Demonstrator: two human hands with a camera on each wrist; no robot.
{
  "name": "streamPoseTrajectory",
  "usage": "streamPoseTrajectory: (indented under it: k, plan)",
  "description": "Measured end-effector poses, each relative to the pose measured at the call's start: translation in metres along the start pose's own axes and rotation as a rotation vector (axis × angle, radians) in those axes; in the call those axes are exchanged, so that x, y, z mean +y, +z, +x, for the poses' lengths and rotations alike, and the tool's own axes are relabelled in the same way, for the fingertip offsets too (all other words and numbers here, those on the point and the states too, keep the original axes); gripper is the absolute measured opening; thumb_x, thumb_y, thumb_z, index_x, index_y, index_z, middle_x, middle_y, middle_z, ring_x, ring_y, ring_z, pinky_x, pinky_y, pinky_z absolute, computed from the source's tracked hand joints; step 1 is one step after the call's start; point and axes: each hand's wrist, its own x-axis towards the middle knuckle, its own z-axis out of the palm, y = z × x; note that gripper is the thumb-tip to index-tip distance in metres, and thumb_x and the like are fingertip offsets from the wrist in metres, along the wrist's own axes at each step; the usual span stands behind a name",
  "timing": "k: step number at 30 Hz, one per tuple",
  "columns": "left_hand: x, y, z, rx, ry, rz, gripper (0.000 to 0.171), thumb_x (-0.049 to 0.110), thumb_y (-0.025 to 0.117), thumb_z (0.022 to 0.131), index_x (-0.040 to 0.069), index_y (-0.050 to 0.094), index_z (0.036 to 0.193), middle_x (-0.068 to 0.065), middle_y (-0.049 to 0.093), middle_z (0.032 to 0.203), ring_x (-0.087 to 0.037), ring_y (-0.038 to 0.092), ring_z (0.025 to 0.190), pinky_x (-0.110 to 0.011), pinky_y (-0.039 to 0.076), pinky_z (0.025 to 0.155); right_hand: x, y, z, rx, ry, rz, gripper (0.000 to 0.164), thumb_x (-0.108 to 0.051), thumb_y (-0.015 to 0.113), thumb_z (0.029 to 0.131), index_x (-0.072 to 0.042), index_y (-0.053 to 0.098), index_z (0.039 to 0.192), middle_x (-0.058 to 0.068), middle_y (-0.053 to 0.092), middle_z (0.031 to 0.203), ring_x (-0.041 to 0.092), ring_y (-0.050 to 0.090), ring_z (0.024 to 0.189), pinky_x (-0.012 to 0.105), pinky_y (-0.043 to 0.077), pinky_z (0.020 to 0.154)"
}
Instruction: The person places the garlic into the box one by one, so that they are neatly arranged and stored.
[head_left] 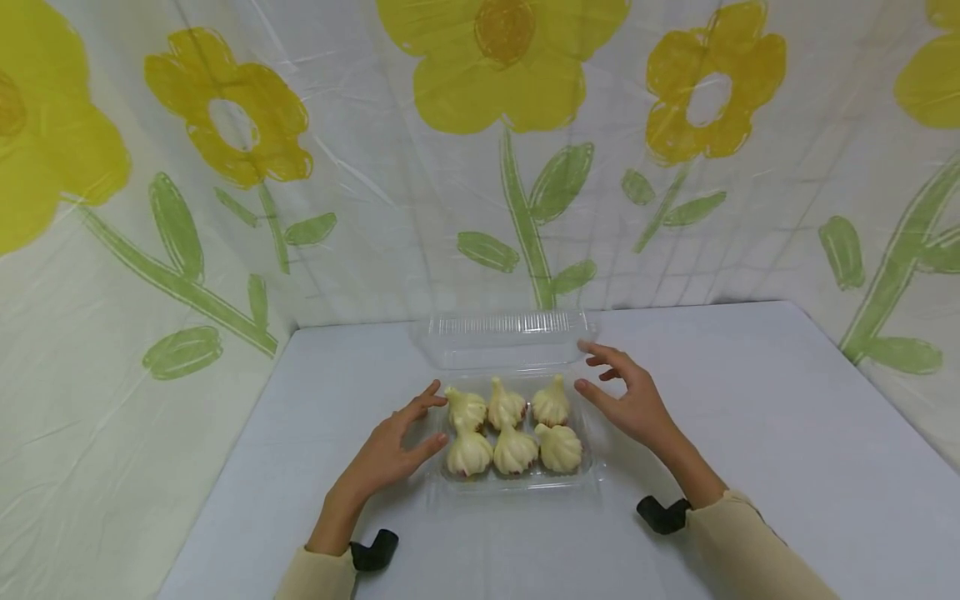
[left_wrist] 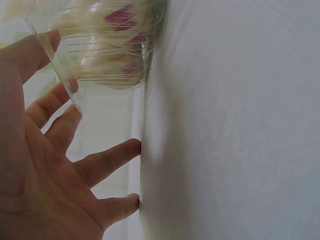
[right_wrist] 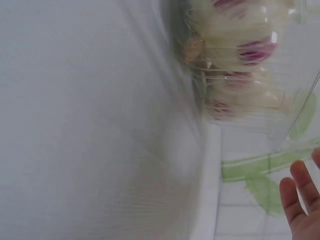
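A clear plastic clamshell box (head_left: 517,485) lies on the table with its lid (head_left: 510,348) folded back on the far side. Several garlic bulbs (head_left: 515,451) sit in its base in two rows, their stems mostly toward the lid. My left hand (head_left: 392,447) is at the box's left side, fingers spread. In the left wrist view, its upper fingers (left_wrist: 52,102) are at the clear rim while two others reach down to the tabletop. On the right, my right hand (head_left: 633,407) hovers by the box's far right corner, fingers loosely bent, with nothing held.
A white cloth covers the table (head_left: 750,400). Behind it hangs a pale curtain (head_left: 360,208) printed with yellow flowers and green leaves, meeting the table's far edge just past the lid. Black wrist mounts (head_left: 375,550) sit on both forearms.
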Motion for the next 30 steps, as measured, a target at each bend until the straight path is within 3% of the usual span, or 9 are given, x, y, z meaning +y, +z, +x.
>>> streamPoseTrajectory:
  k: [7,11,14,16,21,27,30]
  plan:
    - [-0.001,0.001,-0.001,0.0,0.012,0.003,0.05,0.041,0.064,0.1,0.026,0.05,0.146,0.007,0.028,0.169,-0.041,0.056,0.135,-0.078,0.023,0.114,0.001,0.0,-0.011,-0.002,0.038,-0.014,0.051,-0.015,0.075,0.093,-0.008,0.058,0.141,0.019,0.065,0.133,0.039,0.063,0.116,0.057,0.053,0.093]
    - [0.0,0.0,0.0,-0.007,-0.015,0.012,0.051,0.042,0.064,0.1,0.028,0.05,0.146,0.002,0.033,0.167,-0.039,0.055,0.136,-0.075,0.026,0.115,0.003,0.0,-0.017,-0.011,0.051,-0.009,0.052,-0.014,0.075,0.093,-0.008,0.057,0.142,0.018,0.063,0.136,0.041,0.062,0.116,0.059,0.053,0.093]
    - [0.001,0.0,0.0,-0.017,-0.075,0.025,0.054,0.046,0.065,0.098,0.03,0.05,0.148,-0.006,0.043,0.161,-0.037,0.053,0.138,-0.07,0.032,0.115,0.005,0.001,-0.021,-0.012,0.045,-0.006,0.052,-0.014,0.074,0.094,-0.011,0.057,0.143,0.013,0.061,0.141,0.031,0.061,0.119,0.055,0.054,0.092]
    - [0.002,-0.001,0.0,-0.029,-0.136,0.032,0.06,0.048,0.065,0.097,0.024,0.049,0.15,-0.013,0.049,0.156,-0.04,0.049,0.141,-0.067,0.035,0.114,0.007,0.001,-0.023,-0.009,0.034,-0.004,0.052,-0.013,0.073,0.094,-0.013,0.057,0.144,0.011,0.063,0.14,0.019,0.059,0.12,0.047,0.054,0.091]
    - [0.001,-0.002,-0.001,-0.059,-0.236,0.029,0.084,0.053,0.063,0.097,0.008,0.03,0.16,-0.023,0.038,0.161,-0.047,0.035,0.149,-0.066,0.032,0.118,0.01,0.002,-0.026,-0.011,-0.004,0.022,0.054,-0.005,0.072,0.094,-0.013,0.056,0.145,0.008,0.061,0.143,-0.002,0.053,0.119,0.028,0.052,0.089]
    - [0.001,-0.002,0.001,-0.025,-0.138,-0.009,0.08,0.049,0.067,0.096,0.029,0.027,0.161,-0.009,0.04,0.163,-0.041,0.047,0.143,-0.067,0.039,0.112,0.009,0.001,-0.028,-0.04,-0.022,0.059,0.05,0.005,0.062,0.095,-0.008,0.058,0.142,0.011,0.055,0.151,0.001,0.055,0.124,0.025,0.053,0.089]
    - [0.001,-0.002,0.001,-0.016,-0.111,-0.046,0.077,0.048,0.068,0.096,0.029,0.028,0.159,-0.003,0.032,0.167,-0.039,0.047,0.144,-0.067,0.039,0.113,0.009,-0.001,-0.029,-0.053,-0.028,0.059,0.048,0.008,0.059,0.095,-0.007,0.059,0.141,0.013,0.055,0.151,0.002,0.056,0.124,0.025,0.054,0.088]
